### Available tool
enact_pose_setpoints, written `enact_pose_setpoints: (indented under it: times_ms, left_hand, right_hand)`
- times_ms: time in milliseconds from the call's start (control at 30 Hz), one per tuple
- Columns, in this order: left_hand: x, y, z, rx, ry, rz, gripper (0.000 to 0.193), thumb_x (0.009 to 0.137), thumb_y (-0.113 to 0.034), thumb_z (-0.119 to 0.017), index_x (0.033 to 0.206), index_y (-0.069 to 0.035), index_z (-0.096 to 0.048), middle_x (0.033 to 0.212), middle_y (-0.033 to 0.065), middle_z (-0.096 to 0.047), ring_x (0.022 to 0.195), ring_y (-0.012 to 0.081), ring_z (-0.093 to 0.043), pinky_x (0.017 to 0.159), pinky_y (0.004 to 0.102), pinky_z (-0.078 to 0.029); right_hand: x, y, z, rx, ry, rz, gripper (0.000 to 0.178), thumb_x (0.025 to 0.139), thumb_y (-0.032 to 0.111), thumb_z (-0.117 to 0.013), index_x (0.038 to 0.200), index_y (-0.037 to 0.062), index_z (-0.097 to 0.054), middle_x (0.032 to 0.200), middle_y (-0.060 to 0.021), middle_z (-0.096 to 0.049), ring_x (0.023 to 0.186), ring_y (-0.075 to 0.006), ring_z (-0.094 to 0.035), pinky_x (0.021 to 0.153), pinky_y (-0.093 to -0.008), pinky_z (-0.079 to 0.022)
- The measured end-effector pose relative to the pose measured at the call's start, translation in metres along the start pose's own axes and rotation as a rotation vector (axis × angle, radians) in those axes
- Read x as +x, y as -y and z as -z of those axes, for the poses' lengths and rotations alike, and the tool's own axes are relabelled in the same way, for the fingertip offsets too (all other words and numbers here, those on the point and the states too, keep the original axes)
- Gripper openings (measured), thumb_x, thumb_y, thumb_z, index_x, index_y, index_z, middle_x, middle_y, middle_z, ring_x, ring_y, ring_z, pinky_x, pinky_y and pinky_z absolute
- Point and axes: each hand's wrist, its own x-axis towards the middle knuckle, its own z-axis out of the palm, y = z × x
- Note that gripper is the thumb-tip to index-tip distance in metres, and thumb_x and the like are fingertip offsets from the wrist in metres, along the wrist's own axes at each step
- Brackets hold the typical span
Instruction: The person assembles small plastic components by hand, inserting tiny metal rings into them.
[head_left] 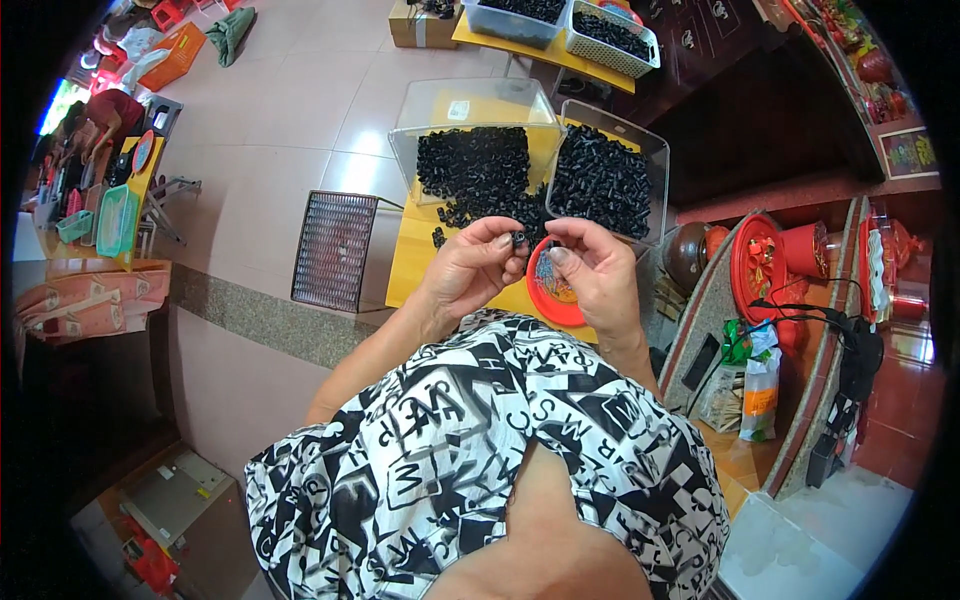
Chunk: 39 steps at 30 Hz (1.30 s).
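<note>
My left hand pinches a small black plastic piece between thumb and fingertips. Close beside it, my right hand has thumb and forefinger pressed together; whatever they hold is too small to make out. Both hands hover over a red round tray containing small, silvery bits. Beyond them, loose black pieces lie heaped on a yellow table. They spill from a clear plastic bin full of the same pieces. To its right stands a second filled clear bin.
A dark slatted rack stands left of the table. Farther off, another yellow table carries a white basket of black pieces. At right is a shelf with red containers and bags. A person bends at the far left.
</note>
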Motion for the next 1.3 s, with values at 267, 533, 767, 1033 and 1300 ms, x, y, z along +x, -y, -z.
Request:
enact_pose_setpoints:
  times_ms: [267,533,767,1033,1300]
  left_hand:
    - [-0.005,0.0,-0.006,0.186,-0.031,-0.085,0.018,0.077,-0.003,-0.056,0.095,-0.001,-0.055,0.081,0.0084,-0.057,0.068,0.0151,-0.052,0.064,0.025,-0.044]
    - [-0.004,0.005,0.007,-0.068,0.102,-0.043,0.019,0.076,-0.003,-0.058,0.095,-0.002,-0.055,0.082,0.0087,-0.057,0.07,0.0144,-0.052,0.064,0.0248,-0.042]
    - [-0.009,0.005,0.008,0.014,0.07,-0.089,0.018,0.077,-0.002,-0.056,0.096,-0.001,-0.055,0.08,0.0084,-0.058,0.067,0.0153,-0.055,0.063,0.0246,-0.046]
    - [-0.013,0.004,0.006,0.169,0.024,-0.134,0.018,0.076,0.0,-0.057,0.094,0.0,-0.055,0.079,0.0082,-0.058,0.067,0.0144,-0.055,0.062,0.0244,-0.047]
    - [-0.014,0.007,0.004,0.457,-0.043,-0.289,0.016,0.078,0.0,-0.057,0.093,0.002,-0.056,0.078,0.0066,-0.058,0.068,0.0115,-0.054,0.063,0.0229,-0.046]
  right_hand:
    - [-0.003,0.01,-0.007,-0.048,0.031,-0.049,0.01,0.077,-0.001,-0.055,0.087,-0.0011,-0.053,0.074,-0.0009,-0.055,0.065,-0.0039,-0.051,0.057,-0.0179,-0.042]
    - [-0.009,0.011,-0.015,-0.062,0.028,-0.025,0.01,0.077,-0.002,-0.055,0.086,-0.0008,-0.052,0.076,-0.0007,-0.055,0.068,-0.0038,-0.052,0.057,-0.0164,-0.041]
    - [-0.009,0.008,-0.019,-0.074,0.027,-0.025,0.009,0.076,-0.002,-0.055,0.085,-0.0009,-0.053,0.074,0.0003,-0.055,0.067,-0.0026,-0.051,0.058,-0.016,-0.04]
    - [-0.005,0.001,-0.023,-0.171,0.033,-0.007,0.008,0.076,-0.004,-0.054,0.083,-0.0005,-0.054,0.074,0.002,-0.052,0.063,-0.0018,-0.047,0.055,-0.0155,-0.038]
    - [0.0,-0.009,-0.018,-0.408,0.021,0.052,0.004,0.072,0.0,-0.056,0.074,-0.0002,-0.053,0.063,-0.0032,-0.056,0.058,-0.0058,-0.052,0.051,-0.0211,-0.042]
